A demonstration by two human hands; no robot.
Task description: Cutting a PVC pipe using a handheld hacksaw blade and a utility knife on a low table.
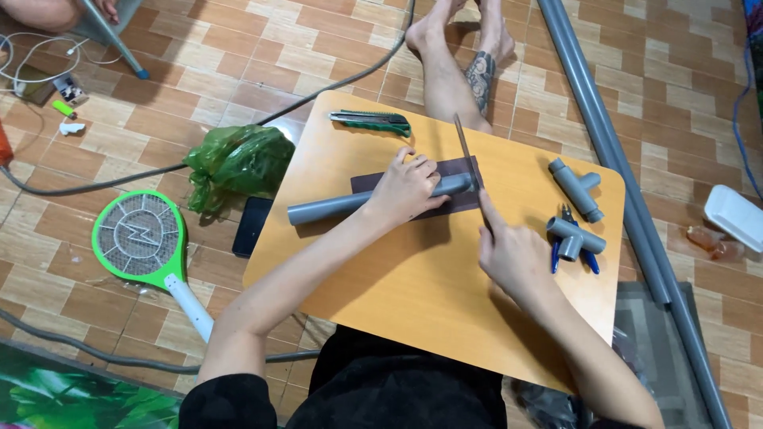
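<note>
Pipe [358, 204] mid-tabletop [413, 294] | left hand [407, 191] fingers wrapped round it | right hand [513, 254] fingers pinching blade [467, 151] | step: sawing pipe end; next needs steady strokes

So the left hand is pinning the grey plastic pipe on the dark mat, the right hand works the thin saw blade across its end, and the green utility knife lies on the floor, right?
Not quite. The head view shows the green utility knife on the wooden table, above the grey plastic pipe. The left hand, dark mat, right hand and thin saw blade are as stated.

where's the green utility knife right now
In the head view the green utility knife lies at the far left edge of the wooden board, just beyond the left hand holding the grey pipe.
</note>
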